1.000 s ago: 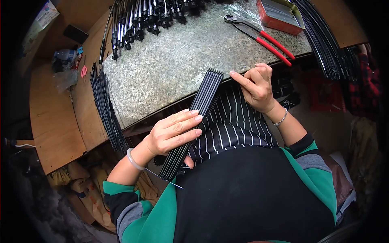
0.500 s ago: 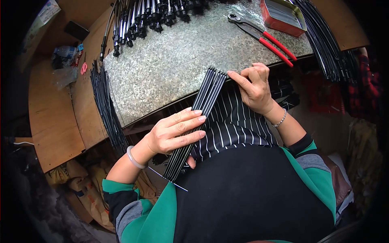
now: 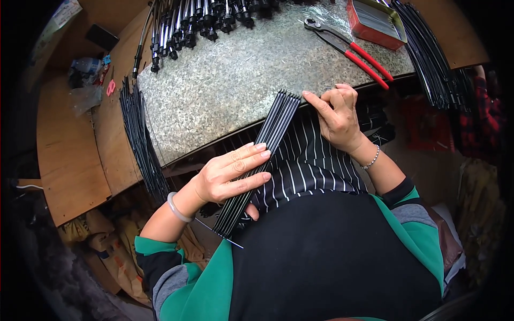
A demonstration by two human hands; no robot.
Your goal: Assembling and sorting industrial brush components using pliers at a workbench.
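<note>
My left hand (image 3: 229,174) is wrapped round a bundle of slim black rods (image 3: 278,120), fingers across the top and the thumb showing below. The bundle slants from my lap up to the table's near edge. A thin metal wire (image 3: 235,244) crosses the rods at their lower end. Beside the upper tips is my right hand (image 3: 337,117), its index finger reaching toward them and the other fingers curled. Whatever it pinches is too small or hidden to make out.
The speckled stone tabletop (image 3: 214,96) holds red-handled pliers (image 3: 367,64), a red tin (image 3: 375,27) and dark rod-like parts with caps (image 3: 206,21) at the back. More black rods hang at the left (image 3: 140,139) and right (image 3: 428,59) edges. Another person's plaid sleeve (image 3: 486,107) shows far right.
The lower end of the bundle and its wire have shifted slightly left. My right hand has moved a little rightward with the rod tips; both hands keep nearly the same pose.
</note>
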